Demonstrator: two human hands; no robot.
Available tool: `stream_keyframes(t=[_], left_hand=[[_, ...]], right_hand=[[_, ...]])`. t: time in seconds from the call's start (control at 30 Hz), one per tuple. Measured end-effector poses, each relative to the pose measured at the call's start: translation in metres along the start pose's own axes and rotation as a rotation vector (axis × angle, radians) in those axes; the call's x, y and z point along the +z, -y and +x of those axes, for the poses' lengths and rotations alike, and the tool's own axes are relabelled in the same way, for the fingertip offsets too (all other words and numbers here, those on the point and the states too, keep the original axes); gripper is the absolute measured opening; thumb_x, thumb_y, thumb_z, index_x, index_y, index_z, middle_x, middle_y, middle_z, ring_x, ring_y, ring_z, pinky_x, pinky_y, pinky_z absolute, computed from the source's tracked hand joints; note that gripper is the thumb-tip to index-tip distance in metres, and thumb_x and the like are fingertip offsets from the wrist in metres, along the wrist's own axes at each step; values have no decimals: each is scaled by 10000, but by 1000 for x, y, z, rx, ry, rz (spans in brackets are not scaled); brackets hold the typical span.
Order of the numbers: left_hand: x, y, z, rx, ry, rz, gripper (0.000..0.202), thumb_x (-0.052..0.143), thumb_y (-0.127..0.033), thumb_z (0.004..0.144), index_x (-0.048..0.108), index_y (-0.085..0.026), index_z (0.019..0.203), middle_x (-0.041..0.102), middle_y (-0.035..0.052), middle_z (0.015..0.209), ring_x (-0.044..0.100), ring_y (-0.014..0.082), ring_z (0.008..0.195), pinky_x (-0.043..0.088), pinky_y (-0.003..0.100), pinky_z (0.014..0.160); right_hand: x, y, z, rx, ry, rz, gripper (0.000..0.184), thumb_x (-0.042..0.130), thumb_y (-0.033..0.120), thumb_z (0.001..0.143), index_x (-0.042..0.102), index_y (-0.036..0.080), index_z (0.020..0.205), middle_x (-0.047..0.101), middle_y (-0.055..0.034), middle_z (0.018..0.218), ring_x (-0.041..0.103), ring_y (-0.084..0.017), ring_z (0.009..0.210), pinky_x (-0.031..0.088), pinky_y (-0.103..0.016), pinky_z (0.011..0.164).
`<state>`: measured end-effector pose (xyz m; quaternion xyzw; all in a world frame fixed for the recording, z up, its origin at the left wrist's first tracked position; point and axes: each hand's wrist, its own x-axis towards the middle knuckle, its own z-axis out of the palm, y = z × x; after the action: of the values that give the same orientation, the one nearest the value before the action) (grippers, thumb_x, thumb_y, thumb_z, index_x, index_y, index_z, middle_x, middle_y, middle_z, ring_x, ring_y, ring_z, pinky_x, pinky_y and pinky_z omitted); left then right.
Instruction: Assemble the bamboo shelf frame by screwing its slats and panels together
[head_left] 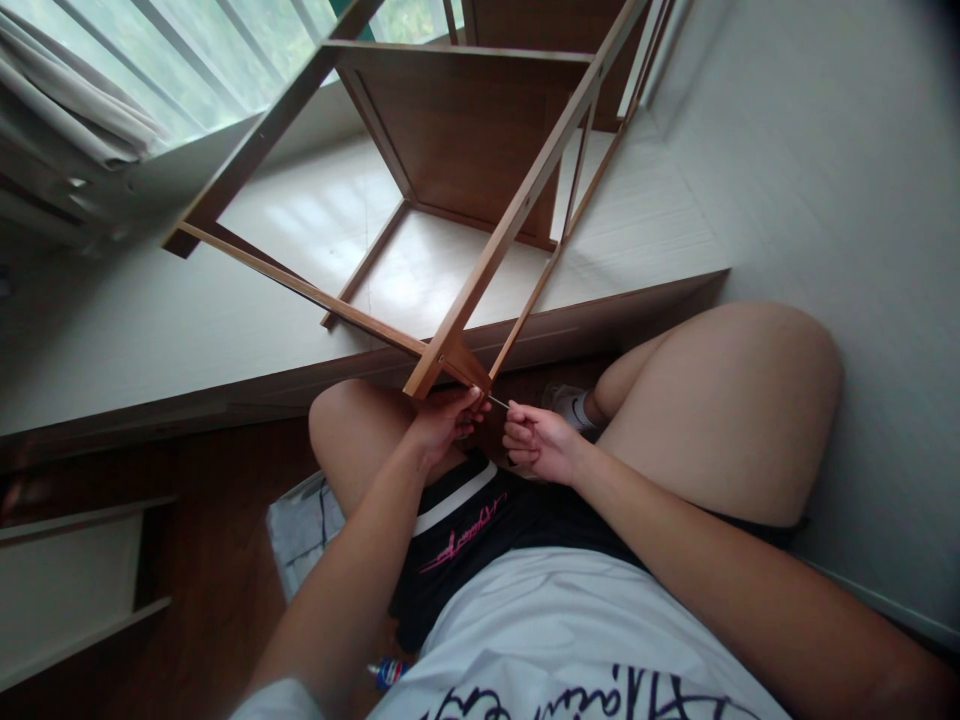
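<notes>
A brown wooden shelf rack [517, 215] lies tilted in front of me, its near leg ends reaching over my lap. My left hand [448, 420] is closed at the near lower corner of the rack, with thumb and fingers pinched round the wood there. From the fingers of my right hand [541, 442] a thin metal rod [498, 402] points left to that same corner. The rod's far tip meets the wood close to my left fingertips. My right fingers hide its other end, so its exact kind does not show.
The rack rests on a pale ledge [300, 370] below a window [217, 60] with a grey curtain [71, 90]. A wall [810, 180] stands at the right. At lower left are a white panelled piece [71, 590] and a blue can or bottle [388, 673] on the floor.
</notes>
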<state>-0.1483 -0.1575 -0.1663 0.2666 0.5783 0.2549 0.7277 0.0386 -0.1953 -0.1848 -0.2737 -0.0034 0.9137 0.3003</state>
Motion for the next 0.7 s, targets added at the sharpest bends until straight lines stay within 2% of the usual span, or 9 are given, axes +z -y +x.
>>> stream_keyframes(t=[0.1, 0.2, 0.27, 0.33, 0.43, 0.57, 0.7], left_hand=[[0, 0, 0, 5, -6, -3, 386, 775, -445, 695, 698, -145, 926, 699, 59, 837, 607, 107, 645, 443, 216, 566], [0, -1, 0, 3, -16, -9, 387, 779, -441, 692, 701, -142, 925, 701, 60, 828, 604, 107, 644, 442, 213, 566], [1, -1, 0, -1, -28, -3, 393, 781, -443, 689, 702, -138, 923, 705, 65, 830, 601, 105, 644, 437, 208, 562], [1, -1, -1, -2, -36, 9, 398, 779, -447, 689, 701, -140, 929, 709, 67, 841, 600, 103, 645, 434, 205, 561], [1, -1, -1, 0, -27, 14, 396, 773, -452, 696, 697, -145, 934, 712, 66, 846, 602, 105, 651, 434, 209, 568], [0, -1, 0, 11, -8, 11, 385, 762, -457, 710, 695, -149, 932, 708, 62, 846, 603, 108, 661, 433, 215, 573], [-2, 1, 1, 22, 3, 17, 384, 757, -464, 713, 693, -152, 929, 703, 59, 852, 607, 110, 674, 436, 216, 581]], right_hand=[[0, 1, -2, 19, -26, 10, 313, 393, 364, 966, 342, 219, 694, 348, 81, 487, 159, -73, 393, 98, -185, 381], [-1, -2, -2, -89, -166, -206, 324, 416, 408, 947, 357, 220, 690, 400, 72, 486, 174, -71, 382, 90, -196, 389], [-3, -4, -3, -248, -314, -475, 352, 423, 448, 938, 381, 219, 674, 431, 60, 482, 234, -78, 382, 138, -207, 399], [-3, -4, -4, -449, -457, -823, 400, 416, 465, 942, 418, 210, 634, 471, 36, 501, 356, -93, 426, 246, -222, 449], [-1, -1, -7, -643, -578, -1291, 425, 393, 436, 968, 462, 204, 619, 527, 11, 558, 508, -123, 554, 330, -246, 584], [0, 0, -7, -613, -642, -1648, 352, 379, 403, 989, 500, 218, 715, 590, -4, 630, 566, -154, 610, 297, -260, 602], [-3, -3, -5, -589, -659, -1815, 346, 350, 406, 1006, 539, 223, 782, 643, -29, 701, 599, -177, 666, 265, -269, 593]])
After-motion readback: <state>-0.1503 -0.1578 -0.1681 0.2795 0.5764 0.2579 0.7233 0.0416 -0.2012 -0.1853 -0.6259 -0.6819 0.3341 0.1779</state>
